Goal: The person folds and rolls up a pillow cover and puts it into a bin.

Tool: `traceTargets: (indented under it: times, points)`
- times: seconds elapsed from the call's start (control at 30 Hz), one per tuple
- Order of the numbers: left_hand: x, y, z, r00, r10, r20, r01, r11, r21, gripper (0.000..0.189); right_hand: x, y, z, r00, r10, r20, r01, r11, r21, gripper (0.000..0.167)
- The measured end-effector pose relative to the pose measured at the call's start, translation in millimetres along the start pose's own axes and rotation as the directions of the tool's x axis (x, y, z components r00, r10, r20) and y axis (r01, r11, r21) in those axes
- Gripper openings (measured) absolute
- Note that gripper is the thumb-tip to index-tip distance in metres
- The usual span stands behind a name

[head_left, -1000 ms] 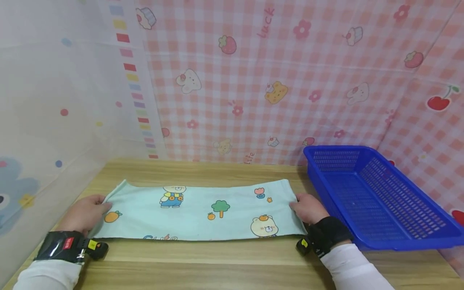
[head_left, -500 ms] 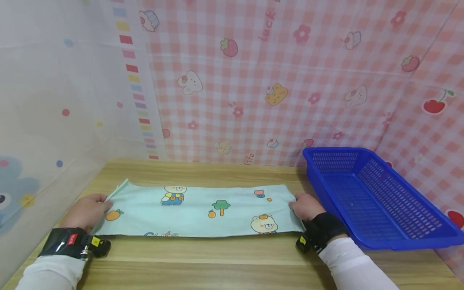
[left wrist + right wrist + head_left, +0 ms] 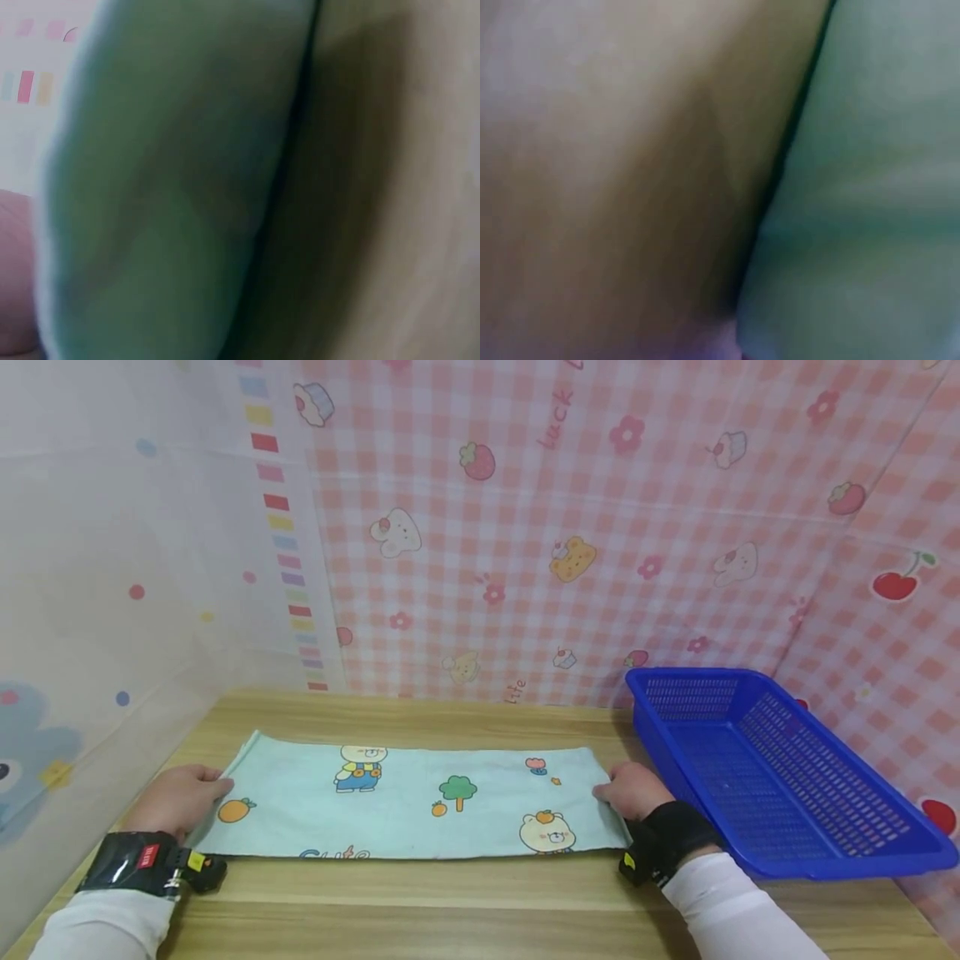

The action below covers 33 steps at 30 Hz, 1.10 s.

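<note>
In the head view, the left grip [image 3: 176,797] holds one end of a light-green cloth [image 3: 405,802] between thumb and fingers, and the right grip [image 3: 636,791] pinches the other end. The cloth is stretched between the two grips, above the wooden counter [image 3: 420,902]; by its near edge the word "Cute" is readable, cut at the bottom. Behind the left grip, a black wristband [image 3: 127,864] carries a red label [image 3: 147,857] with letters too small for me to read. To the right of the right grip stands a blue basket [image 3: 780,785]. Farther than both grips, the checked wall covering [image 3: 480,527] shows "luck" and "life".

The left wrist view is blurred: cloth beside a finger [image 3: 15,277].

In the right wrist view, also blurred, the cloth lies beside bare counter, and the grip's state I cannot tell there.
</note>
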<state>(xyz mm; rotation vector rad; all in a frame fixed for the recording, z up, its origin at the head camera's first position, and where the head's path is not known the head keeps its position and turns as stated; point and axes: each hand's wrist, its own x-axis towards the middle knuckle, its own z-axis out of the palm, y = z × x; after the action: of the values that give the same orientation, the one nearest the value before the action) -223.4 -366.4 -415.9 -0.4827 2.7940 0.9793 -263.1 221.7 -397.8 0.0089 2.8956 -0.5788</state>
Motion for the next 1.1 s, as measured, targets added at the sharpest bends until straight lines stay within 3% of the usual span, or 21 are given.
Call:
traceTargets:
  times: [0.3, 0.87, 1.1]
  points:
    - [-4.0, -3.7, -7.1, 1.000, 0.021, 0.021, -0.022, 0.999, 0.044, 0.059, -4.3, -2.9, 0.5, 1.000, -0.011, -0.004, 0.011, 0.999, 0.034, 0.022]
    - [-2.2, -1.0, -1.2, 0.998, -0.025, -0.055, 0.023, 1.000, -0.021, 0.050, -1.9, -0.4, 0.2, 1.000, 0.009, -0.006, -0.009, 1.000, 0.003, 0.023]
    - [-1.5, -2.1, -2.3, 0.997, -0.057, -0.042, 0.054, 0.997, -0.056, 0.059, -4.3, 1.7, 1.0, 1.000, 0.027, -0.016, -0.027, 0.999, 0.025, 0.029]
